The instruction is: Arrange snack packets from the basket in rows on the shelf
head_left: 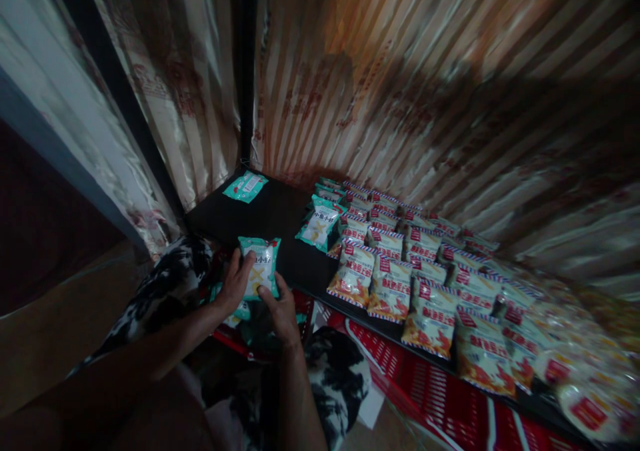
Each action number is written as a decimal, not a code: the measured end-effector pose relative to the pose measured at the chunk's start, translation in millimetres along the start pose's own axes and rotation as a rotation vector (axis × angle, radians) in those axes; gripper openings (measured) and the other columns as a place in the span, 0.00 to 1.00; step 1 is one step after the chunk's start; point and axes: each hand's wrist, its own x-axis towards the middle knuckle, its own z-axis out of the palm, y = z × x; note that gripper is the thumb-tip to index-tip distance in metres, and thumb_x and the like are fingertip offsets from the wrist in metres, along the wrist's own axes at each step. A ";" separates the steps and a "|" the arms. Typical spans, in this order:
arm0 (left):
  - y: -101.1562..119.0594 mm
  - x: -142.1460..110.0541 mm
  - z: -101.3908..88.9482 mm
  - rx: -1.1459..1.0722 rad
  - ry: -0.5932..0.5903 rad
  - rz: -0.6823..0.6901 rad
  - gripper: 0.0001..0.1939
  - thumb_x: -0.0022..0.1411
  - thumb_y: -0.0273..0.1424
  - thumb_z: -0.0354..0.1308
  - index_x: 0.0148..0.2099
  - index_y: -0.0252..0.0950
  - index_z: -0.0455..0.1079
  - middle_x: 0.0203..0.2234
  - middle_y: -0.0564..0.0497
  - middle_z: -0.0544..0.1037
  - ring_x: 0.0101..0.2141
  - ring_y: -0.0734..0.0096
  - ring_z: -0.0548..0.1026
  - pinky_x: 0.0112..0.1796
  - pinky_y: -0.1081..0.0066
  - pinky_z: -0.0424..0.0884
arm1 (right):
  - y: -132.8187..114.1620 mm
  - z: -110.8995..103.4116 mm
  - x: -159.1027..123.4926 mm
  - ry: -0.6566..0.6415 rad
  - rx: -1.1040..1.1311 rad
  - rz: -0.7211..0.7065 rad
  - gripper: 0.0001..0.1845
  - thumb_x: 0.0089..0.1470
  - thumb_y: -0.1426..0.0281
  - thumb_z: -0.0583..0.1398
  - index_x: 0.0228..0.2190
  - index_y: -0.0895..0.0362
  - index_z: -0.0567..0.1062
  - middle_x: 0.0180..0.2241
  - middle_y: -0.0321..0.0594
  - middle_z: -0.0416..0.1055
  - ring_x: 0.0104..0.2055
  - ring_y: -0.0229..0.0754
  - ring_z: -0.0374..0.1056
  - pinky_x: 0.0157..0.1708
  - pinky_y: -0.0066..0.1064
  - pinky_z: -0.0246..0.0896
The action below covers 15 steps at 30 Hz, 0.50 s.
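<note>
Both hands hold one teal snack packet (261,264) upright just in front of a dark shelf (280,218). My left hand (234,283) grips its left edge with the thumb across the front. My right hand (280,311) pinches its lower right corner from below. More teal packets lie under my hands in a red basket (300,304). On the shelf, a teal packet (321,223) leans against others at the middle, and a single teal packet (245,186) lies flat at the back left corner.
Rows of red, white and orange snack packets (390,291) fill the shelf to the right. A red plastic crate (430,384) sits below the shelf edge. Striped curtains (400,84) hang behind. Black-and-white patterned fabric (165,284) covers my lap.
</note>
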 end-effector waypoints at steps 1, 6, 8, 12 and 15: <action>0.9 -1.3 0.2 -0.006 -0.010 0.014 0.25 0.59 0.48 0.48 0.50 0.35 0.63 0.42 0.44 0.74 0.43 0.60 0.73 0.44 0.63 0.67 | 0.1 -0.6 0.0 0.004 0.003 -0.001 0.33 0.43 0.62 0.66 0.51 0.55 0.68 0.45 0.39 0.73 0.45 0.44 0.69 0.46 0.34 0.65; 5.3 -8.5 0.8 -0.052 -0.032 0.110 0.25 0.60 0.44 0.48 0.55 0.36 0.58 0.48 0.44 0.71 0.48 0.63 0.70 0.47 0.65 0.66 | -1.3 -2.6 0.4 0.058 0.013 -0.029 0.34 0.44 0.61 0.66 0.53 0.56 0.66 0.45 0.40 0.73 0.46 0.45 0.69 0.48 0.36 0.64; 6.0 -9.9 0.6 -0.065 -0.049 0.123 0.25 0.59 0.43 0.50 0.55 0.36 0.58 0.49 0.43 0.71 0.49 0.63 0.70 0.47 0.65 0.67 | -3.6 -2.5 0.0 0.057 0.022 -0.040 0.34 0.44 0.61 0.65 0.53 0.55 0.66 0.45 0.40 0.73 0.46 0.45 0.69 0.48 0.36 0.64; 6.2 -8.9 -0.5 -0.047 -0.037 0.121 0.25 0.59 0.43 0.51 0.54 0.36 0.58 0.48 0.42 0.71 0.47 0.62 0.71 0.46 0.63 0.68 | -7.1 -2.0 -1.0 0.035 0.030 -0.058 0.35 0.44 0.61 0.66 0.54 0.55 0.66 0.46 0.40 0.73 0.47 0.46 0.68 0.48 0.37 0.63; 5.6 -5.8 -0.8 -0.040 -0.021 0.135 0.24 0.58 0.43 0.52 0.53 0.35 0.59 0.47 0.42 0.71 0.47 0.62 0.71 0.46 0.62 0.68 | -7.7 -2.6 -1.4 0.003 0.037 -0.081 0.35 0.45 0.61 0.65 0.55 0.55 0.65 0.47 0.41 0.72 0.49 0.47 0.67 0.50 0.38 0.61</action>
